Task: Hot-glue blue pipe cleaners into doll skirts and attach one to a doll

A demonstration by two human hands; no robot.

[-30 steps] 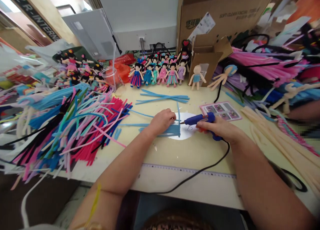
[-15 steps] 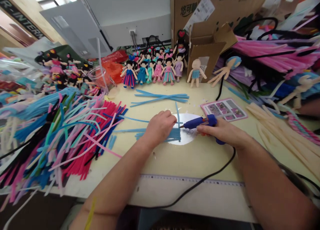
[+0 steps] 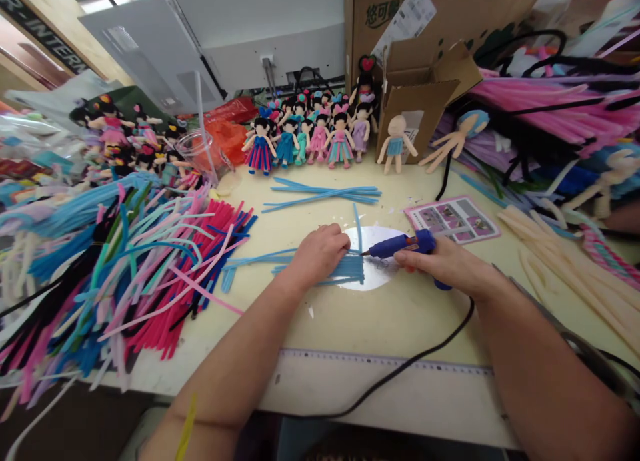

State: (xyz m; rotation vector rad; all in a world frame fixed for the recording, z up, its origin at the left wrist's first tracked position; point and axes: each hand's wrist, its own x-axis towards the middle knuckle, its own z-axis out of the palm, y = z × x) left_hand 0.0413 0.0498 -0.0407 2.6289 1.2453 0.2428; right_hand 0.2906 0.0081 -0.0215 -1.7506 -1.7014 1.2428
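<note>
My right hand (image 3: 445, 264) is wrapped round a blue glue gun (image 3: 404, 245) whose tip points left at a row of light blue pipe cleaners (image 3: 345, 269). These lie side by side over a round white disc (image 3: 380, 277) on the yellowish table (image 3: 380, 307). My left hand (image 3: 323, 253) presses down on the row, fingers curled over it just left of the gun's tip. The gun's black cord (image 3: 425, 354) trails toward the table's front edge.
A big heap of pink, blue and black pipe cleaners (image 3: 125, 261) fills the left side. Small dolls (image 3: 320, 137) stand in a row at the back, before a cardboard box (image 3: 420, 101). Loose blue stems (image 3: 323, 195), a printed card (image 3: 453, 219) and cream stems (image 3: 565, 264) lie around.
The view has shifted slightly. Both hands stay nearly in place; the glue gun's tip has stayed at the right end of the blue row.
</note>
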